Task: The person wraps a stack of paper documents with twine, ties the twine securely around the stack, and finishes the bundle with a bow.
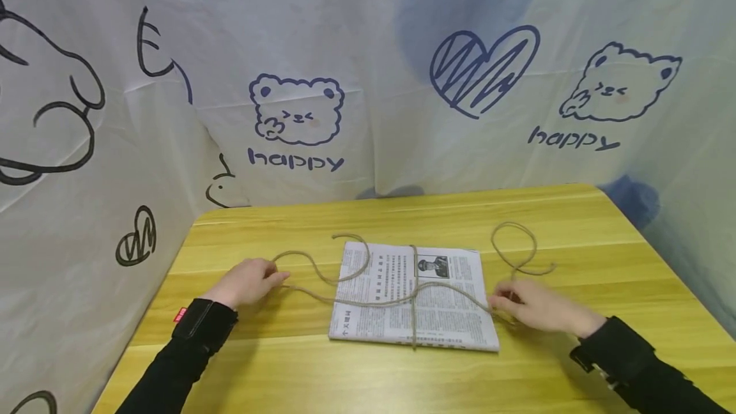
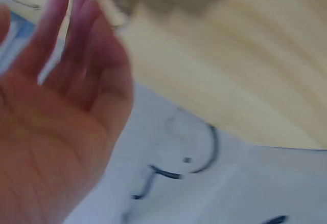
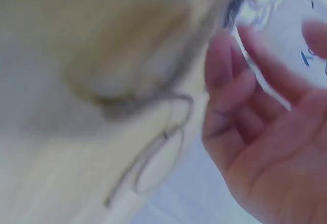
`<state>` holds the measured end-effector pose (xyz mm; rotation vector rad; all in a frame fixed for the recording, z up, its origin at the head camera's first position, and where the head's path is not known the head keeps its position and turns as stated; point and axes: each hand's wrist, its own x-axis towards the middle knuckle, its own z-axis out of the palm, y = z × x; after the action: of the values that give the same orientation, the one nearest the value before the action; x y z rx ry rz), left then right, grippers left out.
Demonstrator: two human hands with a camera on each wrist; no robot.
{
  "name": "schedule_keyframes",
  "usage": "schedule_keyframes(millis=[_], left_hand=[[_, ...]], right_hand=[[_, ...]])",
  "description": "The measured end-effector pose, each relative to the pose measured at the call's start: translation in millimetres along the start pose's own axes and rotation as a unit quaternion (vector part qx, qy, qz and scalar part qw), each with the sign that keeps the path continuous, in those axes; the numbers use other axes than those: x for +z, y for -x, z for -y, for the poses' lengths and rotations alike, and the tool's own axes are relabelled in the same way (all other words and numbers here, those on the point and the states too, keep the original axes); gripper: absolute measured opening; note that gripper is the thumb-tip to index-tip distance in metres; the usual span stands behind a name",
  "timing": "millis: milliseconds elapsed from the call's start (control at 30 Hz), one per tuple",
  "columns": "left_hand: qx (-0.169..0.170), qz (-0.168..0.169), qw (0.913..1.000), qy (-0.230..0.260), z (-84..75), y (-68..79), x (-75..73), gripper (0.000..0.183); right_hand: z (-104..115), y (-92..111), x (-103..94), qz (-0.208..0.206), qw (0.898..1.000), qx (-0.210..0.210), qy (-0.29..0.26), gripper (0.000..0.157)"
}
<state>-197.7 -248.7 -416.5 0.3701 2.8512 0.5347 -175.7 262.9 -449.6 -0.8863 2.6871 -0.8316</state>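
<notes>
A folded newspaper stack lies flat on the table. Thin brown cord runs lengthwise over it and meets another strand crossing from back to front. To the left of the paper, my left hand pinches the cord where it bends back in a wavy tail. At the paper's right edge, my blurred right hand grips the cord's other side, whose loose end curls away behind. Slightly bent fingers of the left hand show in its wrist view; the right hand has its fingers curled more.
The yellow wood-grain table extends around the paper. White fabric with drawn bears and hearts hangs along its back and sides. A loop of cord lies on the right part of the table.
</notes>
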Motion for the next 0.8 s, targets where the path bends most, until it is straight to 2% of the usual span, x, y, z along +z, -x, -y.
schedule_keyframes(millis=[100,167,233,367,433,533,600,667,800], left_hand=[[0.029,-0.044,0.9983,-0.024,-18.9,-15.1,2.3,0.022],[0.051,-0.055,0.9968,-0.028,-31.6,-25.8,8.2,0.017],[0.076,-0.045,0.9956,-0.032,-42.0,-34.5,16.2,0.021],[0.116,-0.007,0.9924,-0.041,-54.0,-45.7,34.7,0.030],[0.122,0.001,0.9914,-0.047,-56.9,-48.0,41.8,0.024],[0.133,-0.007,0.9901,-0.044,-58.7,-48.9,48.1,0.019],[0.141,-0.012,0.9892,-0.036,-58.8,-48.8,49.3,0.021],[0.147,-0.014,0.9887,-0.024,-58.1,-47.5,48.0,0.020],[0.132,-0.027,0.9907,0.019,-56.8,-43.7,34.3,0.013]], right_hand=[[1,-3,-10.6,-0.076,0.996,0.031,0.043,0.026],[0,-4,-16.0,-0.108,0.989,0.066,0.069,0.022],[-5,-5,-18.1,-0.114,0.984,0.100,0.088,0.021],[-16,-2,-14.6,-0.075,0.980,0.149,0.110,0.036],[-22,-1,-10.9,-0.067,0.980,0.150,0.115,0.039],[-28,-2,-6.5,-0.076,0.982,0.141,0.104,0.016],[-31,-2,-5.0,-0.086,0.982,0.132,0.101,0.013],[-33,-3,-4.8,-0.090,0.983,0.127,0.096,0.019],[-30,-5,-8.8,-0.097,0.987,0.119,0.051,0.014]])
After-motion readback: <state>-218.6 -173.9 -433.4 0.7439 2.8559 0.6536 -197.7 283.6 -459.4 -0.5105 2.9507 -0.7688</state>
